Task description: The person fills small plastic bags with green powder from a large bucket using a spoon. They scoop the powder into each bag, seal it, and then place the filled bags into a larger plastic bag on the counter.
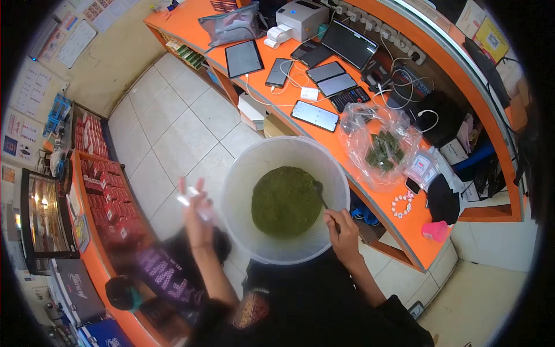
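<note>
A large translucent white plastic tub [240,225] stands close in front of my body, with a mound of fine green powder [283,202] in its bottom. My right hand [342,231] is at the tub's right rim, fingers closed round the handle of a dark spoon [321,194]; the spoon's bowl lies at the powder's edge. Left of the tub and apart from it, my left hand [199,214] is raised and smeared by motion. Shiny, see-through film, apparently a small clear plastic bag [206,214], shows at its fingers.
An orange counter [370,168] curves along the right, bearing phones, a laptop [350,43], a label printer [300,20] and a plastic bag of small green packets [384,150]. Another person [167,269] in a dark printed shirt is at my left, beside shelves of red boxes [113,188].
</note>
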### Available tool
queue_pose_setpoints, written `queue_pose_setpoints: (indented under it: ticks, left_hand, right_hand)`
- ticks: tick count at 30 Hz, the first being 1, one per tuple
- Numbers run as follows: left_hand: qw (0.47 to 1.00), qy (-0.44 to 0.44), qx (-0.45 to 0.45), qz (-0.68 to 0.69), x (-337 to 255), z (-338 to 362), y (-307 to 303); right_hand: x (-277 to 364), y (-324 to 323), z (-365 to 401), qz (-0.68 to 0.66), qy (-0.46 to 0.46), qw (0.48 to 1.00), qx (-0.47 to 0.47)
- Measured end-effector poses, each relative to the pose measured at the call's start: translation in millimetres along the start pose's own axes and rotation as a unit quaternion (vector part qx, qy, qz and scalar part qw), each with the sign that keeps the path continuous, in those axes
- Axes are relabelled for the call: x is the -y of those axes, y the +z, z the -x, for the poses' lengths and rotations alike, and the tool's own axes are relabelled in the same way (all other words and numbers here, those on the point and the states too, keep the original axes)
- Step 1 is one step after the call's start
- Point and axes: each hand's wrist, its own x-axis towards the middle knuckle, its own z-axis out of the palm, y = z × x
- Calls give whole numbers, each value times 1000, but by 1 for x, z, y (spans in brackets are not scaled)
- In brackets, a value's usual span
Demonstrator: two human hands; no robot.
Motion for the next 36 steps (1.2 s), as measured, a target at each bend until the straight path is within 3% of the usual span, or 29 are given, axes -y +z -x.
queue_pose_setpoints:
  ticks: [2,3,4,6,8,10,11,13,17,20,22,24,25,27,28,29,31,32,36]
  left_hand:
    - [991,-96,79,47,13,4,23]
    - [979,-146,121,78,22,2,30]
    - [977,-152,125,76,32,1,35]
    - [938,-239,185,168,48,-4,44]
    - [928,-260,212,162,55,-6,50]
    - [920,-275,245,133,63,-6,50]
    - [917,-280,249,135,65,-5,52]
    - [923,-258,286,16,65,-1,58]
    - [911,-254,324,-14,77,8,57]
    - [904,-231,357,-45,82,9,51]
    - [897,-226,376,-50,85,11,51]
    - [890,-131,419,-125,89,11,50]
    - [890,-132,418,-125,87,9,47]
    - [850,-87,409,-321,86,6,45]
    - [852,10,408,-328,93,4,41]
    - [853,9,407,-326,95,2,39]
    - [833,99,314,-445,96,0,34]
    - [840,136,256,-459,96,2,33]
    - [862,141,206,-442,79,11,41]
  right_hand:
    - [4,5,-3,-4,-39,999,27]
    - [-3,9,-2,-8,-42,976,214]
    - [-7,15,1,-14,-40,919,393]
    - [-8,31,3,-22,-77,933,350]
    - [-1,39,-2,-21,-116,943,310]
    - [13,53,-17,-254,14,962,97]
    - [19,59,-23,-250,17,964,92]
    - [31,69,-33,-283,144,948,4]
    - [24,94,-41,-195,141,970,15]
    - [17,99,-36,-232,185,955,0]
    - [12,101,-35,-287,119,949,-47]
    - [3,99,-37,-276,118,953,-45]
    - [-1,99,-37,-269,119,955,-42]
    - [-6,95,-37,-241,116,962,-57]
    - [-9,93,-38,-212,110,968,-74]
    - [-10,89,-38,-210,110,969,-72]
    - [-10,85,-37,-209,182,954,-112]
    - [-17,90,-36,-246,175,944,-135]
    - [-6,101,-31,-266,188,940,-104]
